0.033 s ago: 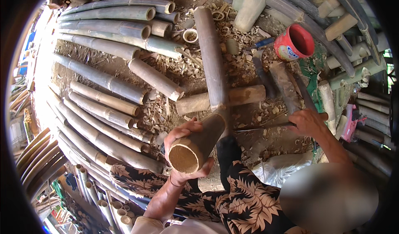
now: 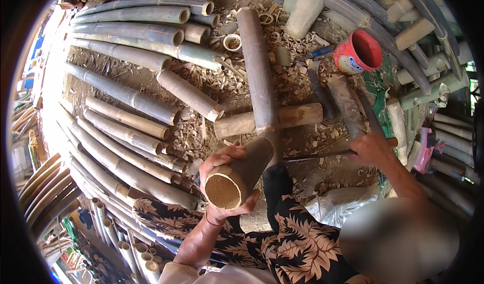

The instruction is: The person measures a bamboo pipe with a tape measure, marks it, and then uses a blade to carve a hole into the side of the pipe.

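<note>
My left hand [image 2: 222, 165] wraps round the near end of a thick bamboo pole [image 2: 258, 72], thumb and fingers on opposite sides. The pole's open, hollow mouth faces me, and its shaft runs away from me across a short bamboo log [image 2: 300, 115] on the ground. At the right, my right hand [image 2: 370, 148] is closed on the wooden handle of a long thin-bladed tool [image 2: 320, 156]. The blade points left, its tip close beside the pole near a node. Seen nearly edge-on, the blade does not show whether it is a knife or a saw.
Several bamboo poles [image 2: 126, 105] lie along the left. A red bucket [image 2: 348, 57], a blue-handled tool [image 2: 320, 52] and more bamboo pieces [image 2: 345, 102] sit at the far right. Wood chips [image 2: 237, 85] cover the ground. Clear plastic sheeting [image 2: 343, 203] lies near my legs.
</note>
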Available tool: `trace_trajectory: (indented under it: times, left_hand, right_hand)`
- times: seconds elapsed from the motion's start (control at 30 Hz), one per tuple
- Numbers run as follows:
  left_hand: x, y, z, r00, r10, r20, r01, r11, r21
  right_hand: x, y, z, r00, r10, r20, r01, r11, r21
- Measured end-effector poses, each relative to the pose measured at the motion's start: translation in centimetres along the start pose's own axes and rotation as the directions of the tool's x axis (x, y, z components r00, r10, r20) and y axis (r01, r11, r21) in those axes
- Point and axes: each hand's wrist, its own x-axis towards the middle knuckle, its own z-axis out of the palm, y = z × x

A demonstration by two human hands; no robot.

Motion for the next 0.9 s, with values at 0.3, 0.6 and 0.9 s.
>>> trace_trajectory:
  times: [0.3,0.6,0.9]
  left_hand:
    - [-0.3,-0.2,0.3,1.0,-0.009,-0.018,0.009,1.0,-0.026]
    - [5.5,3.7,-5.2,0.988,-0.106,0.109,0.058,0.926,0.374]
    - [10.9,-3.3,-13.7,0.949,-0.236,0.211,-0.152,0.245,0.958]
  right_hand:
    - [4.4,-2.4,6.8,0.999,0.02,-0.05,-0.018,0.999,0.042]
    - [-7.3,3.2,2.8,0.864,0.501,0.046,-0.494,0.828,0.265]
    - [0.6,-8.4,1.7,0.749,0.662,0.027,-0.406,0.427,0.808]
